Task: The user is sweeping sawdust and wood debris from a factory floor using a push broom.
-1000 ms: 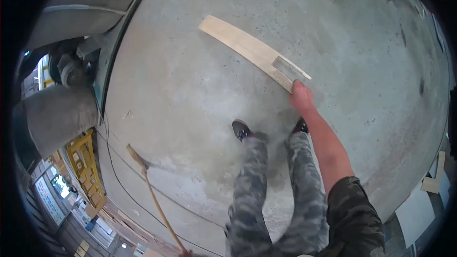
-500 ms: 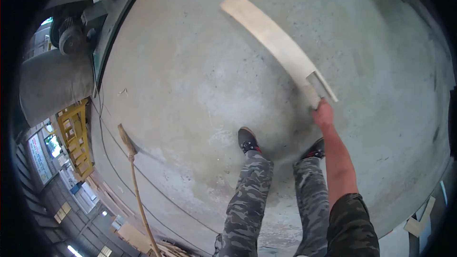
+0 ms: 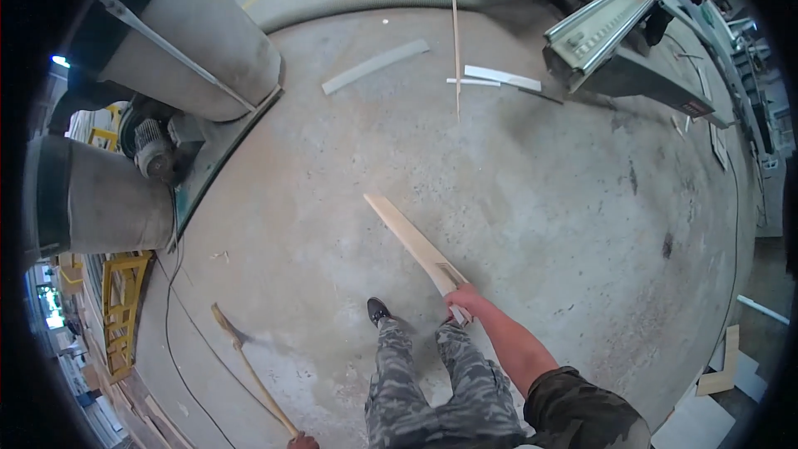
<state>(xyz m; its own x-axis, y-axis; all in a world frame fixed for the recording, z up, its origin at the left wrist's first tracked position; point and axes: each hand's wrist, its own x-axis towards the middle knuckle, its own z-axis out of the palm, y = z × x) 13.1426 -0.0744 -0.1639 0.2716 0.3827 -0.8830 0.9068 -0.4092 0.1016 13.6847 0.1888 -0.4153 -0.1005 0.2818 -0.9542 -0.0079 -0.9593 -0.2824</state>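
Notched wooden board (image 3: 409,237) runs forward and left from our right hand (image 3: 467,299), whose fingers are closed round its near end, beside the cut-out. Our left hand (image 3: 304,442), mostly cropped by the lower edge, seems wrapped round the handle of a broom (image 3: 263,389). We judge the board light and stiff, more dry than slippery, though its length probably lets the far end swing. The slim strip along the cut-out looks easiest to snap; the full-width wood just beyond would likely give us a surer hold. We cannot tell whether the far tip touches the floor (image 3: 540,199). Compared with half a second ago, the board shows a narrower face and reaches less far ahead of our right hand; well beyond it, a pale curved strip (image 3: 378,66) and, farther, a grey hose (image 3: 374,2) have come into view.
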